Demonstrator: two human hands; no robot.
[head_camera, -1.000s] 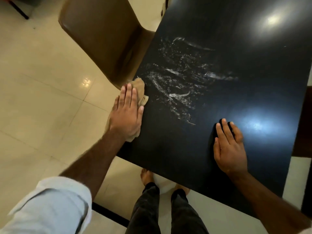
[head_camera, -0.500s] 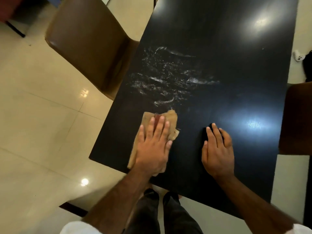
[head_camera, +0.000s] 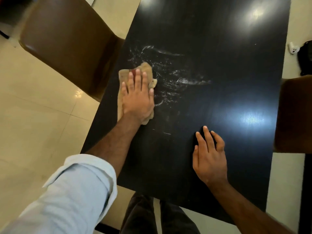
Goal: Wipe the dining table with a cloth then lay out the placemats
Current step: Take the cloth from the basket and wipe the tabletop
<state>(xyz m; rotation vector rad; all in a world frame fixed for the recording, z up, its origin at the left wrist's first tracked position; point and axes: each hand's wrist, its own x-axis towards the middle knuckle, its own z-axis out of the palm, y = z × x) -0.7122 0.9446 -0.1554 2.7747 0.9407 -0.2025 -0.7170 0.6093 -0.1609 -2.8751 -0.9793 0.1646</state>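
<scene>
Head view, single frame. Left to right.

Floor (head_camera: 33, 125): pale glossy tiles, grout lines visible.

Chair (head_camera: 67, 41), brown, smooth back, pushed against the table's left edge. A second brown chair (head_camera: 294, 114) sits at the right edge, only partly in frame. Count: two chairs.

Sleeve (head_camera: 70, 196), light, rolled up on the left forearm; the arm reaches across the near left corner of the table.

Cloth (head_camera: 124, 76): one, tan, crumpled and folded, lying flat on the table close to its left edge. Its far end and left side show past the hand; a small corner pokes out on the right, and a bit of it shows below the heel of the hand.

Left hand (head_camera: 137, 97): palm down on the cloth, fingers straight and slightly spread, pressing it to the surface rather than gripping it.

Wet streaks (head_camera: 170, 78): whitish smears and droplets directly right of and beyond the cloth.

Table (head_camera: 211, 31): one, black, glossy, rectangular. Two bright light reflections on it, one far, one near right.

Right hand (head_camera: 209, 154): flat on the bare table near the front edge, palm down, fingers loosely apart, holding nothing. Well apart from the cloth.

Trousers (head_camera: 143, 217): dark, two legs visible below the near edge.

Small white object (head_camera: 293, 48) on the floor past the right edge; too small to identify.
</scene>
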